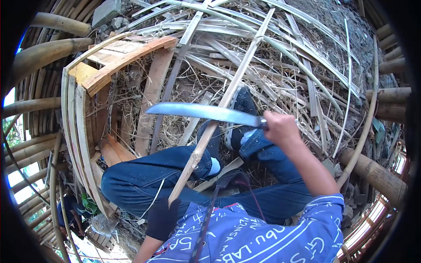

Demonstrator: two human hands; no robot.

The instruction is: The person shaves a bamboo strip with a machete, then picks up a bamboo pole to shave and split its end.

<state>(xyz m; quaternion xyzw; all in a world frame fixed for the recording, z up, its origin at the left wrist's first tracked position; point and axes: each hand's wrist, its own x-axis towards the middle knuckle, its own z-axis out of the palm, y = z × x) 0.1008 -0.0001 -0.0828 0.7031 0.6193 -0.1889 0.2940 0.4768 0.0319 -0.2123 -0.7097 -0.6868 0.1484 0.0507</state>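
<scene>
1. Poles (57,49) of bamboo line both sides of the view.
2. Frame (131,60), wooden and box-like, to the left of the legs (144,173): the nearest thing to a container. Thin, curled shavings (193,85) and planks show within its outline; whether it has a bottom I cannot tell.
3. Legs in jeans, bent outward at the knees, the dark shoes (244,99) close together near the middle.
4. Strip (193,162) of bamboo, the piece being worked. It slants from the left hand (161,219), over one shoe as seen from above, to the litter of split bamboo beyond.
5. Knife (188,109), long-bladed, lying across the strip around its middle; whether the edge touches is unclear. The step in hand looks like trimming or shaving the strip. By my judgement, the next move calls for a steady hold, a shallow blade angle and an edge kept well away from legs and shoes.
6. Right hand (281,128), bare, closed in a fist round the knife's handle, off to the right of the strip.
7. Left hand, gloved, apparently curled round the strip's lower end, close to the body; dark cloth hides the finger detail.
</scene>
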